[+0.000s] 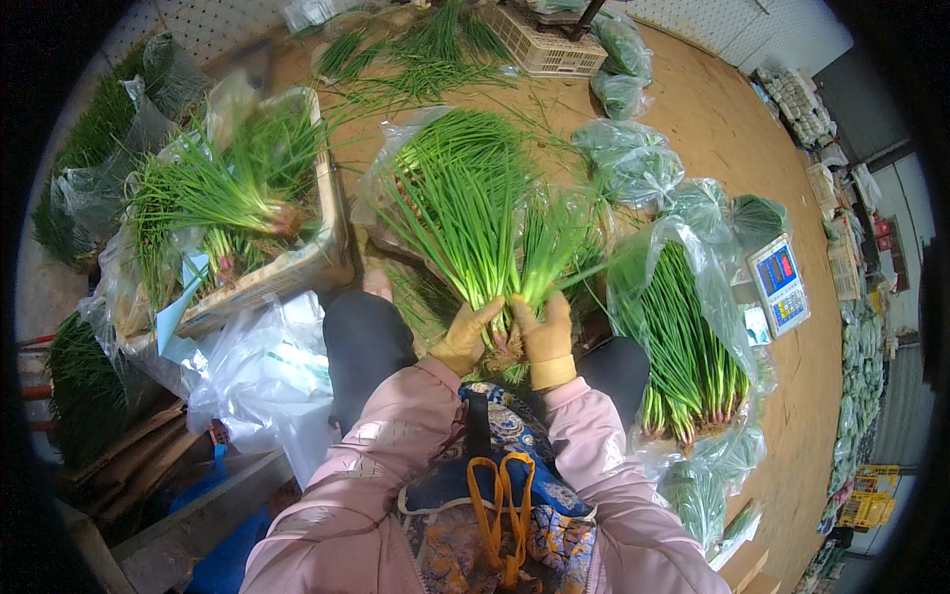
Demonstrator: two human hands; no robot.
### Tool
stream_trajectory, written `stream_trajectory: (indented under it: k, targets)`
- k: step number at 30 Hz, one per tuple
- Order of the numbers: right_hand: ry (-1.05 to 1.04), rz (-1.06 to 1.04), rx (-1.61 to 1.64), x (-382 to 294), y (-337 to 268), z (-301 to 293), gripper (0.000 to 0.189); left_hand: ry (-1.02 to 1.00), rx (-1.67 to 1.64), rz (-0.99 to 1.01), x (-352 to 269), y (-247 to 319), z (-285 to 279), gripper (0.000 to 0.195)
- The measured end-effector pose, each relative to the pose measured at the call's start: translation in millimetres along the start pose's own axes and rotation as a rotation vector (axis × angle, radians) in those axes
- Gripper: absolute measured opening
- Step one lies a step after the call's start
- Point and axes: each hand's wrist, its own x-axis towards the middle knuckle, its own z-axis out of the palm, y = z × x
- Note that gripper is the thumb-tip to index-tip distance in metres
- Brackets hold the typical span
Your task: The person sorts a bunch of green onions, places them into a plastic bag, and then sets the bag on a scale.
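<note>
My left hand (466, 338), in a yellow glove, holds a bunch of scallions (475, 245) near its root end. The leaves fan away from me and the brown, reddish roots hang between my knees. My right hand (548, 338), gloved the same way, is closed on a few stalks (545, 271) at the right side of the bunch; their leaves are blurred. Just beyond lies a large pile of scallions (460, 141) on clear plastic. To my right, an open clear bag (668, 230) holds upright scallions (686, 334) with their roots towards me.
A crate (334, 223) heaped with loose scallions (237, 193) stands at left, beside crumpled plastic bags (274, 364). A digital scale (778, 286) sits at right, near several filled bags (631, 160). Farther off are a beige crate (545, 44) and loose leaves (423, 82) on the brown floor.
</note>
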Motion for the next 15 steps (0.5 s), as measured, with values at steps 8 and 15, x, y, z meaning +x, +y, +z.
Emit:
stream_trajectory:
  k: [8, 15]
  targets:
    - [-0.387, -0.536, -0.772, 2, -21, 7, 0.060, -0.208, -0.111, -0.060, -13, 0, 6, 0.074]
    - [-0.834, 0.327, 0.182, 37, -50, -39, 0.048, -0.381, -0.106, -0.494, -9, 8, -33, 0.055]
